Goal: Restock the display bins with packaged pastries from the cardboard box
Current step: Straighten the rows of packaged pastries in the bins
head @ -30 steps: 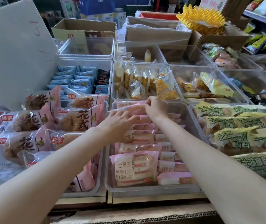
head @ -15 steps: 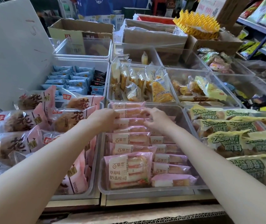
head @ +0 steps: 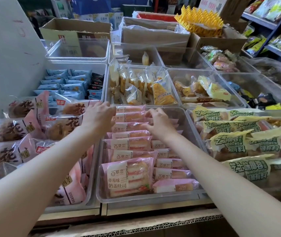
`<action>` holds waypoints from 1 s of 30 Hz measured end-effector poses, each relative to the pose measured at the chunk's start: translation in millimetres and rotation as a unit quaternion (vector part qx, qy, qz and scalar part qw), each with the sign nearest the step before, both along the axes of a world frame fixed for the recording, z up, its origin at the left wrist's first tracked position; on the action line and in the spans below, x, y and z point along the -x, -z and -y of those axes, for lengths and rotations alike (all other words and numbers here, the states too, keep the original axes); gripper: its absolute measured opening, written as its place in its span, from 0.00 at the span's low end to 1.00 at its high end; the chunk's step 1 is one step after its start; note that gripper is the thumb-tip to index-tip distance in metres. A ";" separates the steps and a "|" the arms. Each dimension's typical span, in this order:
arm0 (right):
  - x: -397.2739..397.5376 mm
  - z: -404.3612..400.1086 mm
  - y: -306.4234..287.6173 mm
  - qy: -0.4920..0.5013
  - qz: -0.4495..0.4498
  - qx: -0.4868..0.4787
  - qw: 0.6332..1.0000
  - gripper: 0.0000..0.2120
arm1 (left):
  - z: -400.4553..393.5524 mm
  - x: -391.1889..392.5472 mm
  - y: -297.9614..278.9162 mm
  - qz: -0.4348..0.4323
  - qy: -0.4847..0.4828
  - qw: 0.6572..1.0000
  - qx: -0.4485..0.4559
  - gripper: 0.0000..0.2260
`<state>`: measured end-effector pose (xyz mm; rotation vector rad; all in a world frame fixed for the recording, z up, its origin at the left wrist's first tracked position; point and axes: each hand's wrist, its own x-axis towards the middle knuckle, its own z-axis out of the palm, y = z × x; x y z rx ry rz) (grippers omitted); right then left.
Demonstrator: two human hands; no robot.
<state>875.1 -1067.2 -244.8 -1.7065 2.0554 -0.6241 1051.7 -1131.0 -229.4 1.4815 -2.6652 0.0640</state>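
Observation:
The clear display bin [head: 146,200] in front of me holds two rows of pink strawberry toast packs [head: 129,175], most standing on edge. My left hand [head: 99,115] rests with straight fingers against the left ends of the far packs [head: 129,117]. My right hand [head: 159,121] hovers at their right ends with loosely bent fingers, its thumb touching one pack. Neither hand grips anything. The corrugated edge of the cardboard box [head: 136,226] runs along the bottom of the view.
Bins of pink flower-bread packs [head: 16,130] lie to the left and green-yellow cheese pastry packs [head: 235,142] to the right. Behind are bins of yellow cakes [head: 141,88] and blue packs [head: 64,82], an empty clear bin [head: 78,48] and open cartons [head: 155,33].
Both hands have drawn back from the far end of the bin and spread to either end of the packs. The pack they held now stands in the row.

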 end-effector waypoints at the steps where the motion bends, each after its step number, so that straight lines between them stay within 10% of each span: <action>1: 4.6 -3.6 -3.2 -0.011 -0.010 0.003 1.000 0.14 | -0.3 -3.0 -5.3 -0.025 0.008 1.000 -0.010 0.09; 6: 4.4 -12.0 -6.3 -0.084 0.010 -0.101 0.991 0.11 | -8.3 -9.7 -6.6 0.066 0.078 0.971 -0.218 0.11; 18: 6.5 -24.4 -14.3 -0.060 -0.025 0.014 0.998 0.09 | -21.9 -12.8 -4.0 -0.028 0.068 0.994 -0.085 0.10; 30: 5.3 -53.9 -11.6 -0.166 -0.110 -0.146 0.969 0.11 | -56.5 -16.9 -0.4 0.075 0.159 0.975 -0.136 0.12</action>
